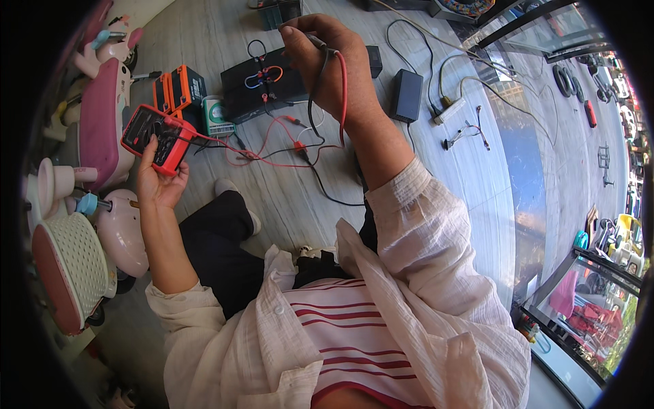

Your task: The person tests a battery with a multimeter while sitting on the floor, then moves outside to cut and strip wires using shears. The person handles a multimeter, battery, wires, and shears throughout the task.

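- A red, slab-shaped meter (155, 138) with a dark face is grasped in the left hand (158, 178), the fingers being curled round its lower edge and the thumb laid on its front.
- The right hand (332, 63) is clenched round two thin probes (317, 41), whose tips are pointed toward the far edge of the floor.
- A red lead and a black lead (325, 88) are draped from that fist across the wrist; they are looped loosely over the pale, grained planks of the floor (436, 177) and run back to the meter.
- A flat black box (266, 85), boxy and matt, is lain just beyond the right hand, with short red, blue and orange wires curled on its top.
- An orange-and-black pack (178, 88) is stood just left of the box, and a small green-and-white can (216, 117) is set touching it.
- A black rectangular adapter (407, 95) is placed right of the box, with a white cable trailing from a plug strip (449, 110) beside it.
- Pink and cream ride-on toys (102, 123) of smooth moulded plastic are ranged along the left edge of the floor; one seat is dimpled.
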A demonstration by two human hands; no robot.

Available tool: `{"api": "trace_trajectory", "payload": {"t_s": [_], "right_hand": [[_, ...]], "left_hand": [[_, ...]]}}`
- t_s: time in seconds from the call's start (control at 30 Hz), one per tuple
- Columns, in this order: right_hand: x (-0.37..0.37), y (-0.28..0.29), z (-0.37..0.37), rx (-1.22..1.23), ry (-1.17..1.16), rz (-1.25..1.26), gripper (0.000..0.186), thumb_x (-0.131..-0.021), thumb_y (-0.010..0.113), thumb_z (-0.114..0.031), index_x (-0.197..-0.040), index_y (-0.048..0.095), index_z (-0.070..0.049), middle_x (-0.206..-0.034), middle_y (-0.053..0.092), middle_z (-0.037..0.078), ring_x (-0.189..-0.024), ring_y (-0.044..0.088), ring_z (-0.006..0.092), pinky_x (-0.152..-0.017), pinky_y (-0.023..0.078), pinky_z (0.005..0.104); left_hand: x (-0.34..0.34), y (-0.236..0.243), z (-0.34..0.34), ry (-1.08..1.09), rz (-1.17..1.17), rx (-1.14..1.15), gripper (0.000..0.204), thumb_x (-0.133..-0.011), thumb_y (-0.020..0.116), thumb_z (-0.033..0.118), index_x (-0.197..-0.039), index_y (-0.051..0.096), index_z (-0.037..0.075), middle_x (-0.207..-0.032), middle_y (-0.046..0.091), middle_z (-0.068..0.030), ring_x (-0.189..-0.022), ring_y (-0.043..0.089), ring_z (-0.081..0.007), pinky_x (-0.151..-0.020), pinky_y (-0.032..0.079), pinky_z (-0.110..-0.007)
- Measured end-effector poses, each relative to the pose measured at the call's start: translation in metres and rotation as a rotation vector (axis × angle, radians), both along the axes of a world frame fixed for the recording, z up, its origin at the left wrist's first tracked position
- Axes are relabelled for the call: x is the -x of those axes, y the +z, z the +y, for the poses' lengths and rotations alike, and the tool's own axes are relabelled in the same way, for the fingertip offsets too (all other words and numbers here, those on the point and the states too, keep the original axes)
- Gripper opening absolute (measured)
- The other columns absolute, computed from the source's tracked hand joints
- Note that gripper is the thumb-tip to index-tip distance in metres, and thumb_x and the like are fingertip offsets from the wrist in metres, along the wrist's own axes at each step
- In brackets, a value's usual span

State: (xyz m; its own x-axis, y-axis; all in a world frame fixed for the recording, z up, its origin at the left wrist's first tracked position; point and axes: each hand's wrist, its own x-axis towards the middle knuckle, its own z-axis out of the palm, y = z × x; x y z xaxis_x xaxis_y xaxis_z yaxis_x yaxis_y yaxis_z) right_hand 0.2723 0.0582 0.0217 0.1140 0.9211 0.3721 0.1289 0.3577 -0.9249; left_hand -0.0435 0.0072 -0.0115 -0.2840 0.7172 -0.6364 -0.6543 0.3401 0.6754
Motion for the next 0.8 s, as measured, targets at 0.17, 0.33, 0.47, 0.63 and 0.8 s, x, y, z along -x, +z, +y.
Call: {"api": "trace_trajectory", "payload": {"t_s": [0.17, 0.33, 0.47, 0.63, 0.8], "right_hand": [[0.0008, -0.0028, 0.0007, -0.018, 0.028, -0.053, 0.031, -0.092, 0.064, -0.029, -0.102, 0.065, 0.001, -0.079, 0.067, 0.010, -0.074, 0.065, 0.0139, -0.065, 0.050, 0.0259], [0.0029, -0.0035, 0.0013, -0.039, -0.014, -0.011, 0.021, -0.085, 0.065, -0.019, -0.091, 0.065, 0.000, -0.076, 0.067, 0.017, -0.068, 0.066, 0.0275, -0.064, 0.051, 0.0349], [0.0011, -0.0041, 0.0003, -0.036, 0.015, -0.041, 0.029, -0.091, 0.064, -0.026, -0.100, 0.065, 0.001, -0.078, 0.067, 0.010, -0.073, 0.064, 0.0142, -0.065, 0.051, 0.0267], [0.0023, -0.0021, -0.0001, -0.041, 0.000, -0.063, 0.027, -0.090, 0.064, -0.024, -0.100, 0.065, 0.001, -0.078, 0.067, 0.011, -0.073, 0.065, 0.0151, -0.066, 0.051, 0.0276], [0.0048, -0.0040, 0.0017, -0.041, -0.014, -0.021, 0.019, -0.084, 0.065, -0.018, -0.090, 0.065, 0.000, -0.080, 0.068, 0.018, -0.076, 0.067, 0.0329, -0.070, 0.052, 0.0379]], "left_hand": [[-0.0019, 0.0010, -0.0001, -0.013, 0.010, -0.002, 0.029, -0.083, 0.074, 0.029, -0.104, 0.064, 0.011, -0.091, 0.067, -0.0039, -0.079, 0.061, -0.0196, -0.064, 0.046, -0.031], [-0.0022, 0.0000, 0.0006, -0.017, 0.014, -0.006, 0.028, -0.083, 0.073, 0.029, -0.104, 0.064, 0.012, -0.091, 0.067, -0.0037, -0.079, 0.062, -0.0189, -0.065, 0.046, -0.031], [-0.0036, 0.0001, 0.0001, -0.012, -0.005, 0.006, 0.028, -0.084, 0.073, 0.029, -0.104, 0.064, 0.012, -0.091, 0.067, -0.0036, -0.079, 0.061, -0.0185, -0.065, 0.046, -0.032], [-0.0020, -0.0015, 0.0006, -0.019, -0.010, 0.011, 0.029, -0.083, 0.073, 0.029, -0.104, 0.064, 0.011, -0.091, 0.068, -0.0036, -0.079, 0.062, -0.0184, -0.063, 0.045, -0.031], [-0.0029, -0.0014, 0.0011, -0.021, 0.003, 0.015, 0.029, -0.084, 0.073, 0.030, -0.104, 0.064, 0.011, -0.091, 0.068, -0.0040, -0.078, 0.062, -0.0185, -0.062, 0.045, -0.030]]}}
